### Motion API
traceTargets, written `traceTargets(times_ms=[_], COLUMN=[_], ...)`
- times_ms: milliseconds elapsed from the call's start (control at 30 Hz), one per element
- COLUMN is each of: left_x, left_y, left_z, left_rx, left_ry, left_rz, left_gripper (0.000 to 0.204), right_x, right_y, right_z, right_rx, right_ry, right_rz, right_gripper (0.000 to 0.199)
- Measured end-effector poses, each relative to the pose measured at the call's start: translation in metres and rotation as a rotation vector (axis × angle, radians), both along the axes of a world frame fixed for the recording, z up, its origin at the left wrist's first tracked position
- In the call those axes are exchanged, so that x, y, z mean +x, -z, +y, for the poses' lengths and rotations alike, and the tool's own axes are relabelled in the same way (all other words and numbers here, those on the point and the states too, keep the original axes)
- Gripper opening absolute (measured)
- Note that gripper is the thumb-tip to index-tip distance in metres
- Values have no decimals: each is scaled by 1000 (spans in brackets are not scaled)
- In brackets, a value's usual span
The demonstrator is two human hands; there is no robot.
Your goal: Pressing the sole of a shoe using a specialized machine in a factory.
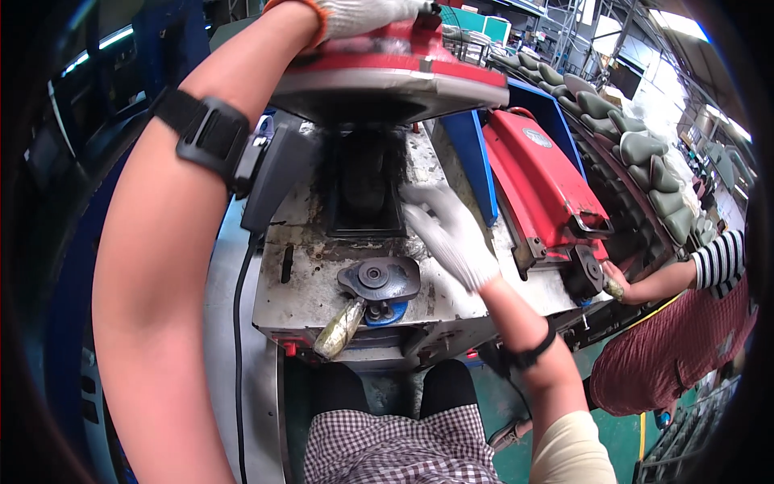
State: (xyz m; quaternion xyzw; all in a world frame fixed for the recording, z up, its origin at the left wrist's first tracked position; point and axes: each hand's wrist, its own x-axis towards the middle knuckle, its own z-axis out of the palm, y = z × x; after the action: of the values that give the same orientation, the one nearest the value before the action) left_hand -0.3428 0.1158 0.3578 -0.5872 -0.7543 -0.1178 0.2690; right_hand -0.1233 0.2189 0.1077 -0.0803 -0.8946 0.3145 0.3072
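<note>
Steadying the lid (387, 66) is advised — grip of the left hand (363, 14) cannot be told — with the open right hand (450, 235), beside the recess (364, 187), kept clear.

We're on a factory floor here, a production workshop by every sign! Front and centre, a heavy machine with a red lid (379, 52) over a scuffed, stained metal top (302, 302); just to the right, a second red machine (536, 173), and a co-worker (673, 347) standing at it. Beyond, grey-green moulded pieces (645, 149) pile up in rows, steel framework (564, 28) climbs behind, and a yellow line (642, 436) marks the green floor (617, 440).
</note>
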Motion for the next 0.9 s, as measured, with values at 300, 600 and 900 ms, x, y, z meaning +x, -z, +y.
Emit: traceTargets(times_ms=[300, 600, 900], left_x=[51, 78, 93], left_y=[82, 175, 189], left_z=[-12, -33, -35], left_rx=[-405, -517, -407], left_ry=[115, -4, -62], left_rz=[-781, -584, -537], left_gripper=[38, 50, 46], right_x=[102, 34, 69], right_y=[114, 121, 114], right_z=[-123, -176, -141], right_rx=[-1202, -2028, -2273], right_ry=[-370, -1154, -1217], right_rz=[-212, 73, 120], right_gripper=[43, 54, 40])
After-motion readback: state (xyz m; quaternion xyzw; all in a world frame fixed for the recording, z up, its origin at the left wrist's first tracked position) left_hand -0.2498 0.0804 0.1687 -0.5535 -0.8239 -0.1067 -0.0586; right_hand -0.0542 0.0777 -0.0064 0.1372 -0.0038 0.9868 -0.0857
